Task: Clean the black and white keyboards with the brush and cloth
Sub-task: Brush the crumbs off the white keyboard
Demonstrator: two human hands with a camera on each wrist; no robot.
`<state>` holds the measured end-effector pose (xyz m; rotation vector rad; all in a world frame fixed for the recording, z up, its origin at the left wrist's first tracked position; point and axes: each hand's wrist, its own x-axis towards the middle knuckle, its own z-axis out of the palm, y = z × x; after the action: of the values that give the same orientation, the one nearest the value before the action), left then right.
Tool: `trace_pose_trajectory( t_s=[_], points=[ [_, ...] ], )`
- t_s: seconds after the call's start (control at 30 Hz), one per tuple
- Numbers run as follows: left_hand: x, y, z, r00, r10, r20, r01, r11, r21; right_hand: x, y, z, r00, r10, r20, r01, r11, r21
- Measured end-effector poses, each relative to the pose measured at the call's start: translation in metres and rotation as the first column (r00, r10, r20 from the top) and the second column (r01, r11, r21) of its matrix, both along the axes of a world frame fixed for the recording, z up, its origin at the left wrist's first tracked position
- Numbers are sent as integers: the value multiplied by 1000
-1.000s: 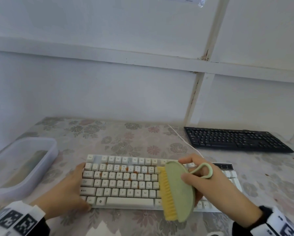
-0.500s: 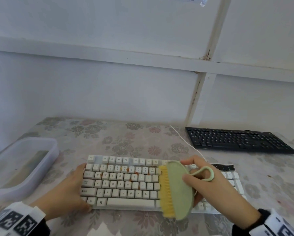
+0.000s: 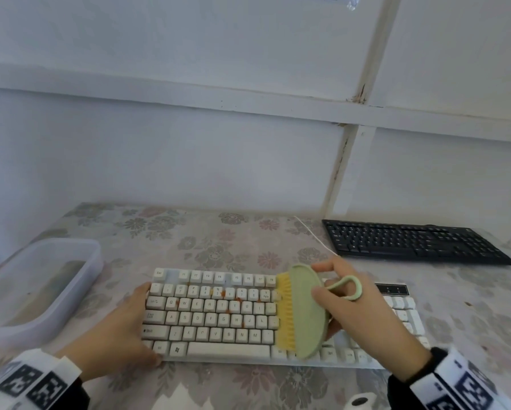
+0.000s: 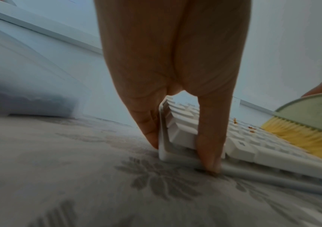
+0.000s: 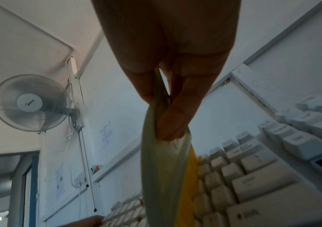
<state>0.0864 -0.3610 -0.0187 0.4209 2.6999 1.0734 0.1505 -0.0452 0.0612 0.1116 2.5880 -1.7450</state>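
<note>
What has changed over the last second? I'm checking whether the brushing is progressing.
Hardly anything: the right hand still grips the brush at the same spot mid white keyboard, bristles facing left. The left hand still steadies its left end. Orange crumbs and the black keyboard are unmoved.

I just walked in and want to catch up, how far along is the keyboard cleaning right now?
Nothing looks finished yet. In hand: the right hand grips the brush, bristles on the white keyboard, which the left hand steadies at its left end; orange crumbs remain among its keys. Left: the rest of that sweep and the black keyboard, lying untouched. No cloth is in view.
</note>
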Motion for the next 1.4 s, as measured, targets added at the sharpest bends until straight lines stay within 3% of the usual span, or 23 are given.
trace_pose_trajectory(
  t_s=[0.23, 0.53, 0.83, 0.97, 1.23, 1.4],
  points=[
    [-1, -1, -1, 1000, -15, 10, 15, 1000, -9, 14, 13, 14, 987, 69, 147, -62, 997, -56],
    [0, 0, 1, 1000, -21, 20, 21, 1000, 5, 2, 3, 14, 983, -134, -126, 116, 983, -141],
    [1, 0, 2, 1000, -15, 16, 15, 1000, 6, 3, -7, -5, 999, 43, 21, -44, 999, 10],
    [1, 2, 5, 1000, -12, 14, 11, 1000, 9, 9, -3, 0, 988, 118, 104, -118, 993, -5],
    [4, 4, 8, 1000, -20, 13, 19, 999, 26, -3, -1, 10, 992, -74, -103, 62, 992, -111],
    [2, 2, 5, 1000, -20, 13, 20, 1000, 6, -2, -9, 0, 998, 49, 29, -46, 996, -76]
  ],
)
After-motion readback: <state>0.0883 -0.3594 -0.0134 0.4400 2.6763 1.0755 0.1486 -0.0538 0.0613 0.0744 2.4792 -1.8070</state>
